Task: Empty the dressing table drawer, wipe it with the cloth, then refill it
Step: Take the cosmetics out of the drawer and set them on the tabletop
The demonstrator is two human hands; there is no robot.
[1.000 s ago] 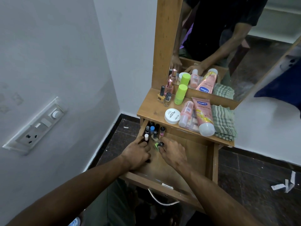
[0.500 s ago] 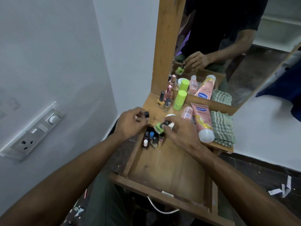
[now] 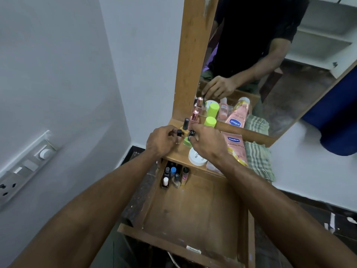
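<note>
Head view. The mirror [image 3: 270, 55] stands above the dressing-table top [image 3: 174, 154], and the drawer [image 3: 195, 211] is pulled out beneath it, its wooden floor mostly bare. A cluster of small bottles [image 3: 174, 175] remains upright in the drawer's far left corner, below and nearer than both hands. On the top, at right, lies the folded checked cloth [image 3: 257, 159], well apart from the left hand and just beyond the right forearm; beside it lies a pink tube [image 3: 234, 146], partly covered by the right hand. A white jar [image 3: 196, 157] sits at the top's front edge under the right wrist. A lime-capped bottle [image 3: 210, 121], a pink bottle [image 3: 194, 118] and a black-capped bottle [image 3: 185, 124] stand at the back by the mirror. The left hand [image 3: 161, 142] pinches a small black-capped bottle [image 3: 179, 134] in curled fingers. The right hand [image 3: 207, 144] grips another black-capped bottle [image 3: 191, 133] and a green item [image 3: 187, 141]. The hands are close together above the top's left part, not touching.
</note>
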